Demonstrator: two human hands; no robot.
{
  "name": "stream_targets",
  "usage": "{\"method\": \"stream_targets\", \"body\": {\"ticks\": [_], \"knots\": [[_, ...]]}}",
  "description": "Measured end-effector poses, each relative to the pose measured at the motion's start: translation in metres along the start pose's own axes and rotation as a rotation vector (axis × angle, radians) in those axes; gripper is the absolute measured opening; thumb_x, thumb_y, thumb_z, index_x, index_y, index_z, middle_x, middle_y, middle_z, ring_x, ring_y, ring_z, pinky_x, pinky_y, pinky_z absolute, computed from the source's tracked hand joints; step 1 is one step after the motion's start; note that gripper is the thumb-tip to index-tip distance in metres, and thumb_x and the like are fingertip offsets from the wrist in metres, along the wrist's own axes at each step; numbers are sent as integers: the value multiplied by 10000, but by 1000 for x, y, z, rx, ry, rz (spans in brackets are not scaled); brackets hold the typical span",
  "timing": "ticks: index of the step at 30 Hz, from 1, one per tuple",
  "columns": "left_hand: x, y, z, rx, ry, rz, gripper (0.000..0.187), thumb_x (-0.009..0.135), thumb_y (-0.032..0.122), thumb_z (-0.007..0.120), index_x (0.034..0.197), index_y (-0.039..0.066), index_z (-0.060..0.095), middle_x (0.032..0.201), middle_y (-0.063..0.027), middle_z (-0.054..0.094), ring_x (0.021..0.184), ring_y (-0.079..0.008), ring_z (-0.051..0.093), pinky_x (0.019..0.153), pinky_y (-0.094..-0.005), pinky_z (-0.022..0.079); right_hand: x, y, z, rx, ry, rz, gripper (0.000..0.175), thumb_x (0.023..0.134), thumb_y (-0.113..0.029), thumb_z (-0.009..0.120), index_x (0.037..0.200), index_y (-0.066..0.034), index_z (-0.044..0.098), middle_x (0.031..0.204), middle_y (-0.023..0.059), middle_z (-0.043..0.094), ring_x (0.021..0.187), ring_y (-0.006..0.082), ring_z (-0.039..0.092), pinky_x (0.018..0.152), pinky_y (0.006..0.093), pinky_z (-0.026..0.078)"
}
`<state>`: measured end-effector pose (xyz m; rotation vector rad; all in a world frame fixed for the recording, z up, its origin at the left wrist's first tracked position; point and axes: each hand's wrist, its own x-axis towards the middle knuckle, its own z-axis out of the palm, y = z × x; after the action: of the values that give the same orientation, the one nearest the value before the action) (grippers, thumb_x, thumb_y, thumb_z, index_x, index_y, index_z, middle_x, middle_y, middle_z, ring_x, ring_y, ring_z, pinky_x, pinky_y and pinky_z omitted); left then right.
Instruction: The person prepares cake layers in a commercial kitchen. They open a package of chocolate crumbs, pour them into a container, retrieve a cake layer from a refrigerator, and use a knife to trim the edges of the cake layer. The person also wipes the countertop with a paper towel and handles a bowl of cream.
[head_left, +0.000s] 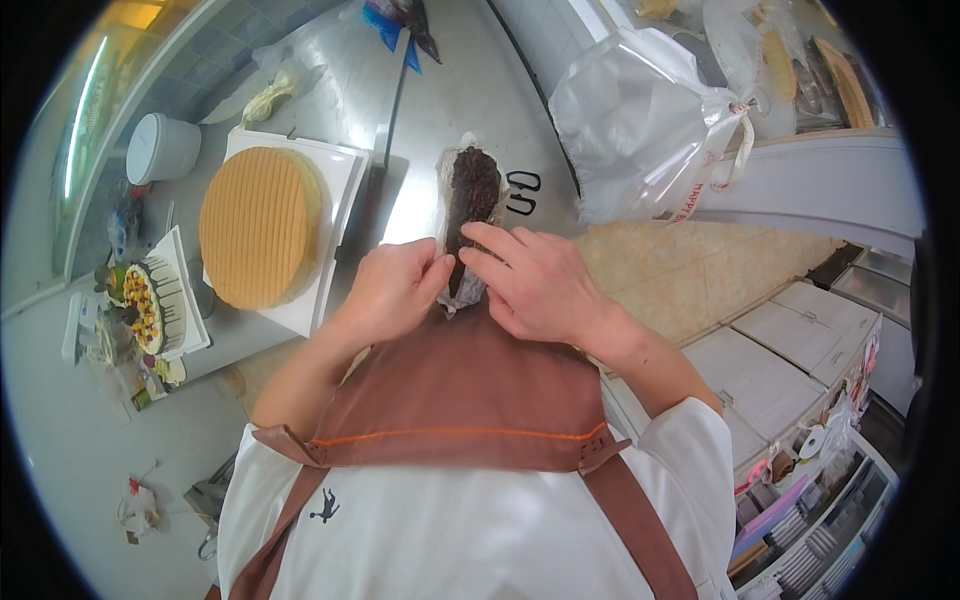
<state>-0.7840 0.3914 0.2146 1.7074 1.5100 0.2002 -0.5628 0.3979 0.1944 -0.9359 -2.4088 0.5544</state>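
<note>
An elongated mass of dark brown, crumbly food (475, 176) lies on a crumpled pale wrapper (444, 187), close in front of my apron. My left hand (401, 289) is at the wrapper's near left side, its thumb and curled index finger pinching the edge. From the right, my right hand (544, 281) reaches over, with two fingertips resting on the dark food. Its thumb is near the wrapper's near end, and whether it grips anything is hidden. Black loop handles (523, 193), apparently of scissors, stick out just right of the wrapper.
Left on the steel worktop (322, 60), a round ribbed tan cake (251, 229) sits on a white board (349, 169). Beyond are a fruit-topped cake (142, 307), a white tub (163, 148) and a piping bag (270, 97). A tied plastic bag (630, 120) hangs over the right edge.
</note>
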Motion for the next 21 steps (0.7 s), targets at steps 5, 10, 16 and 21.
{"method": "stream_targets", "body": {"ticks": [5, 10, 16, 21], "knots": [[-2, -3, 5, -17, 48, 26, 326, 987, 262, 606, 767, 21, 620, 666, -213, 622, 651, -439, 617, 593, -512, 464, 3, 6, 1, -33, 50, -42, 190, 707, -99, 668, 884, -98, 600, 902, 40, 559, 764, 240, 590, 643, 378, 504], [-1, -3, 6, 156, 150, 53, 310, 955, 227, 641, 745, 4, 591, 653, -224, 593, 626, -440, 596, 565, -498, 441, -3, 19, 2, -67, -53, -101, 136, 766, -140, 729, 829, -93, 618, 864, 41, 536, 778, 239, 577, 634, 356, 491], [-2, -18, -12, 239, 168, -24, 299, 947, 257, 614, 747, 37, 643, 665, -206, 631, 680, -443, 629, 623, -520, 479, -12, 28, -1, -38, -85, -135, 137, 802, -141, 711, 767, -94, 586, 852, 44, 541, 757, 244, 549, 602, 362, 476], [-6, -50, -9, -225, 53, -26, 208, 923, 210, 621, 929, 5, 651, 785, -153, 686, 763, -337, 678, 686, -468, 504, -15, 29, 1, -2, -30, -99, 142, 796, -135, 746, 797, -84, 613, 867, 51, 557, 767, 253, 561, 601, 374, 471]]}}
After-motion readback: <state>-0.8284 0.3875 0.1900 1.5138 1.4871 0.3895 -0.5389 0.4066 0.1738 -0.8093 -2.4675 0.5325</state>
